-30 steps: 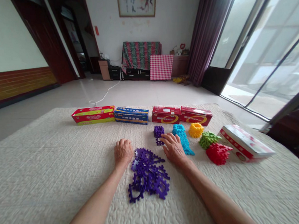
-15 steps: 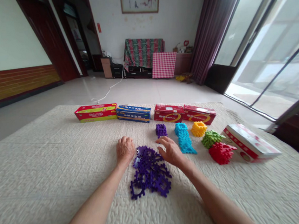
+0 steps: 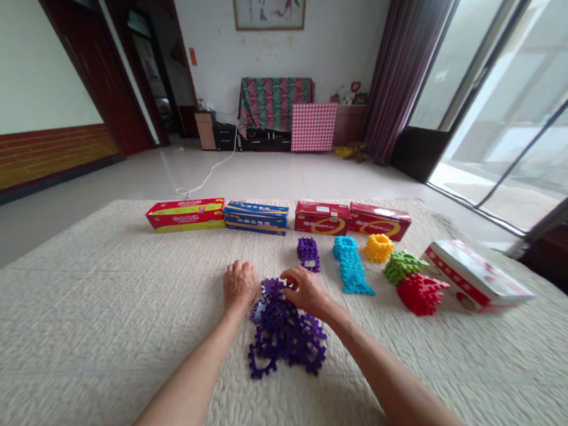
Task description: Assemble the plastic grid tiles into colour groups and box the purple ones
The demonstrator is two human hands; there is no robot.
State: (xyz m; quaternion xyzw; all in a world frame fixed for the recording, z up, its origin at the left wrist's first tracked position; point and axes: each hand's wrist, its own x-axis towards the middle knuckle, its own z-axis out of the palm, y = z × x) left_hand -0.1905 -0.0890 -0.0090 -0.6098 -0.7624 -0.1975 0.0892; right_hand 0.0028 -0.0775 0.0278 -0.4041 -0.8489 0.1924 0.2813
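Note:
A pile of purple interlocking plastic pieces [image 3: 288,336], notched at the edges, lies on the quilted mat [image 3: 122,309] between my forearms. My left hand [image 3: 240,283] rests on the mat at the pile's upper left edge, fingers forward and loosely bent, with nothing visible in it. Over the pile's upper right side is my right hand [image 3: 305,290], its thumb and fingers curved and apart; whether a fingertip touches a piece is unclear. Just beyond it stands a purple stack of pieces [image 3: 309,254].
Blue stacked pieces [image 3: 350,267], a yellow stack [image 3: 378,249], a green cluster [image 3: 404,266] and a red cluster [image 3: 421,293] sit to the right. A white-and-red box [image 3: 475,275] lies beyond them. Along the far edge are a red-yellow box [image 3: 186,215], a blue box [image 3: 257,218] and two dark-red boxes [image 3: 321,218].
My right hand has moved left, from the pile's right edge to over its upper part. My left hand has stayed beside the pile. The view has shifted slightly.

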